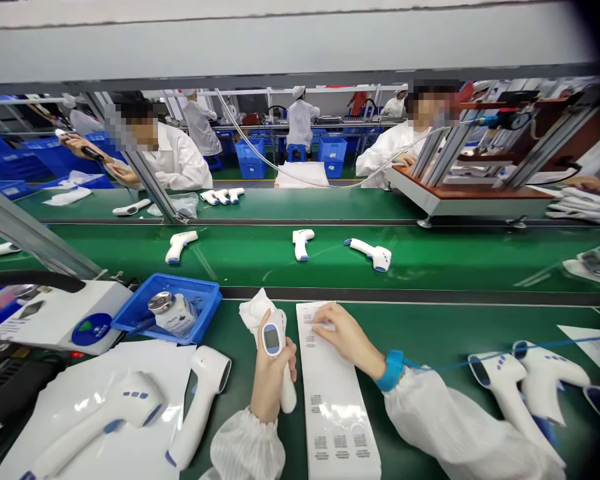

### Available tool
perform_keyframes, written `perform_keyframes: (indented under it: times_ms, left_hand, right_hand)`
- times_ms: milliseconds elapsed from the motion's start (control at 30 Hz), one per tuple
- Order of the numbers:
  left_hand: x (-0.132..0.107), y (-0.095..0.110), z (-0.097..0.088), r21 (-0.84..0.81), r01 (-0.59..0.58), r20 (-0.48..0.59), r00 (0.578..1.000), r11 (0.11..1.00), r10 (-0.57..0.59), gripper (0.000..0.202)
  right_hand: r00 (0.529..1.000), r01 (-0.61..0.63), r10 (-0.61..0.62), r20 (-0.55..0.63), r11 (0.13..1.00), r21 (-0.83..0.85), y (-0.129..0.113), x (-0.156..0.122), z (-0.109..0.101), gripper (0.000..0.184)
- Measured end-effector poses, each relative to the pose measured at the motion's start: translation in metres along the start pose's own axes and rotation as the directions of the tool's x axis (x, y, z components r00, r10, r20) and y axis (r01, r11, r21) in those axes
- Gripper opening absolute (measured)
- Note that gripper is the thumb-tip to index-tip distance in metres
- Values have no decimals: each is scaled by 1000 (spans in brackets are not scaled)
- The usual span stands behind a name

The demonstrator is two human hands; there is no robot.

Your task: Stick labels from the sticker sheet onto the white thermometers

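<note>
My left hand (273, 373) is wrapped round a white infrared thermometer (280, 327), its small grey screen facing me. A crumpled white cloth or tissue (255, 309) sticks out beyond that hand. My right hand (347, 335), wearing a blue wrist strap (392, 371), rests at the top of a long white sheet of printed labels (330, 407). Its thumb and forefinger are pinched together over the printed rows; whether a label is between them is too small to make out. Close to my left forearm lies another thermometer (200, 403).
A green conveyor belt (245, 257) carries several thermometers beyond the bench. On the left stand a blue tray (167, 307) with a metal-capped bottle and a white device (75, 317). More thermometers (505, 387) lie by my right sleeve. Co-workers sit across the belt, near a metal-framed fixture (470, 193).
</note>
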State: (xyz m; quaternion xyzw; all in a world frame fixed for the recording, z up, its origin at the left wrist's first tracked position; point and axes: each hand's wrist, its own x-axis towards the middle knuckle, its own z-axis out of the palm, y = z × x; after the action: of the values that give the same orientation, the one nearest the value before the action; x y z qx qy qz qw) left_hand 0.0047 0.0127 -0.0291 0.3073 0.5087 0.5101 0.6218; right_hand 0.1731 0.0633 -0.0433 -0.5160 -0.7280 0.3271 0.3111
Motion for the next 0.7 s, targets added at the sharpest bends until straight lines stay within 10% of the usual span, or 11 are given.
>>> perform_keyframes:
  times_ms: [200,700]
  left_hand:
    - [21,-12,4,-3,-97,-9,995,995,97,81]
    - [35,-17,11,87,-144,55,989,986,140,73]
  right_hand:
    - [995,-41,38,-89,999,-30,30,-18,25,12]
    - [993,-106,104,-46,993,-43,3,-9,24,11]
